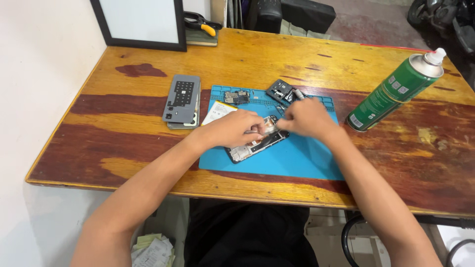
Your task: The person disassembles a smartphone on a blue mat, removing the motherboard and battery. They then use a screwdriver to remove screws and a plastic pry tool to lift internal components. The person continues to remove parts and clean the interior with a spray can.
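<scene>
With the phone [257,143] already opened on the blue mat [297,160] and its back cover [182,98] set aside, we pinch an inner part with left hand [236,127] and right hand [307,118], stripping unfinished.

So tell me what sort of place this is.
Probably a small phone repair bench: an opened phone lies on a blue work mat under both hands, with loose circuit boards and a green spray can nearby.

Blue mat [297,160], green spray can [393,94]
</scene>
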